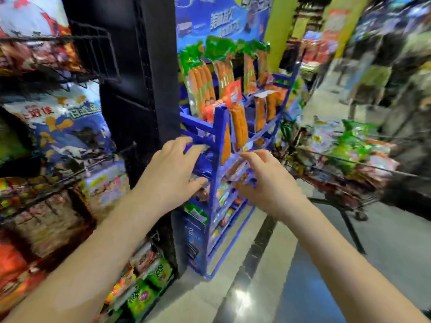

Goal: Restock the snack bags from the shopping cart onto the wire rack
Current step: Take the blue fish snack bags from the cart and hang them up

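**Two hands at the wire rack (pixel 218 127)**

Placing step, centre frame. Left hand (pixel 172 166), fingers spread on the rack; right hand (pixel 265 183) pinching a snack bag (pixel 238 167) against the middle tier. Next, likely: seat, release, reach right to shopping cart (pixel 363 163).

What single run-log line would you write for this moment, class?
step: restocking | left hand: touches purple bags on blue rack | right hand: grips snack bag | shopping cart: loaded

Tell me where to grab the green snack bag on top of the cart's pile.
Probably from above: the green bag lies topmost in the shopping cart, higher than its wire rim, so nothing covers it. Pinch its near edge; blur hides its seams.
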Available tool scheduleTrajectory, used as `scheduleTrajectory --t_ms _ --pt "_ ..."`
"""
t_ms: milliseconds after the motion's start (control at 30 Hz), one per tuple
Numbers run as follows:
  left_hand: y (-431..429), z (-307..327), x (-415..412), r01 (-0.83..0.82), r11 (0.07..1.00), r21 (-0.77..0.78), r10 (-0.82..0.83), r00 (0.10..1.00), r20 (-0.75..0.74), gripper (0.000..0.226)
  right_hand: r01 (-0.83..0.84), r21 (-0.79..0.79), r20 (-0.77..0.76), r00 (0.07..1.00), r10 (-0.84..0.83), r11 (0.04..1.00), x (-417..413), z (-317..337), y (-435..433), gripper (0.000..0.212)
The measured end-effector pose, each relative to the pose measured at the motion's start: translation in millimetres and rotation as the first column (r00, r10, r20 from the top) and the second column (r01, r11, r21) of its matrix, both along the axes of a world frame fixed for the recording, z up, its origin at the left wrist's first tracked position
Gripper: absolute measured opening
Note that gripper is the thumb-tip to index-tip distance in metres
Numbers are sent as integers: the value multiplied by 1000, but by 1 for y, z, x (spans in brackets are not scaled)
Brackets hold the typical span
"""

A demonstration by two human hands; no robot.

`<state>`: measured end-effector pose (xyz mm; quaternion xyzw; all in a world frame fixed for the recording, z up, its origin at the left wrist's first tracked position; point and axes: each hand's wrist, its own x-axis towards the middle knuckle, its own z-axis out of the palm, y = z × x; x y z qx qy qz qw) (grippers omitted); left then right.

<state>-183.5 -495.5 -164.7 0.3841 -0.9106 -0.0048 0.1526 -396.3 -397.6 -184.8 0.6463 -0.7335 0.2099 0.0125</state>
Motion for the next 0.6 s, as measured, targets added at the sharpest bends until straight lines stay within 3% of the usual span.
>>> scheduleTrajectory --t_ms 233,600 --pt "44 -11 -134 271 963 9 -270 963 -17 76 298 -29 49 954 -297 954 -108 1 100 67" --pt "119 -17 -367 410 912 24 -411 911 23 77 499 -31 90 865 -494 866 -301 -7 208 67"
